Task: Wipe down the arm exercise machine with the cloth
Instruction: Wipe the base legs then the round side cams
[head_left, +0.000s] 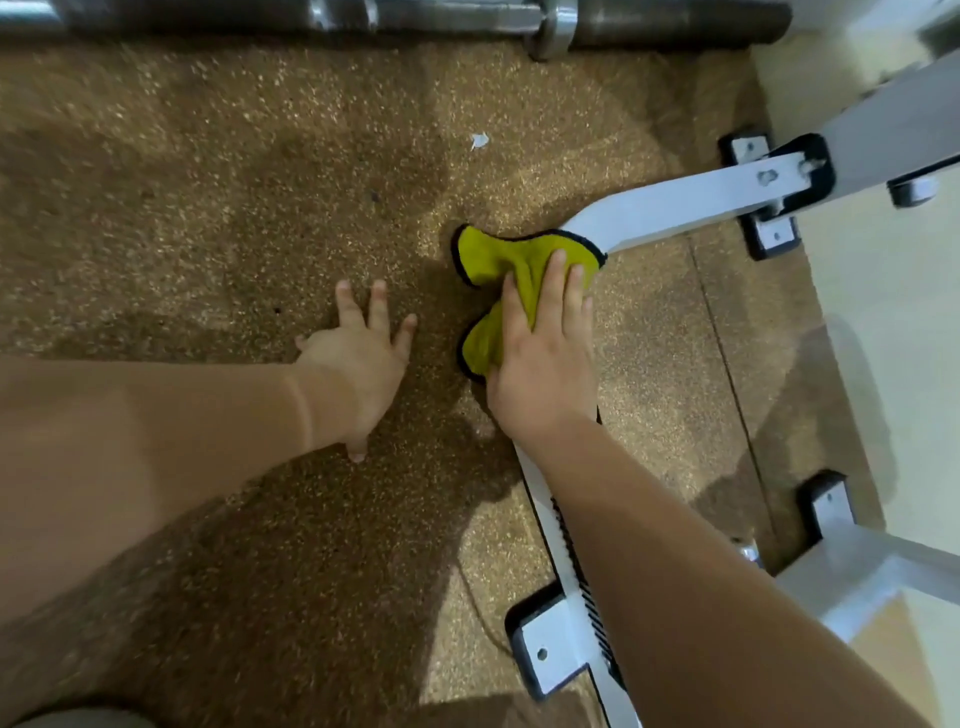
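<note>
A yellow-green cloth (496, 260) with a dark edge lies bunched over the bend of the machine's white floor frame (680, 208). My right hand (545, 358) presses down on the cloth with straight fingers, covering its lower half. My left hand (358, 358) rests flat on the floor to the left of the cloth, fingers spread, holding nothing. The frame runs from the cloth up to the right and down towards the bottom edge (566, 623), partly hidden under my right forearm.
The floor is brown speckled rubber (208, 208). A steel barbell (415, 18) lies along the top edge. White frame feet on black pads (766, 234) sit at the right, with another white leg (841, 566) lower right. A small white scrap (479, 139) lies on the floor.
</note>
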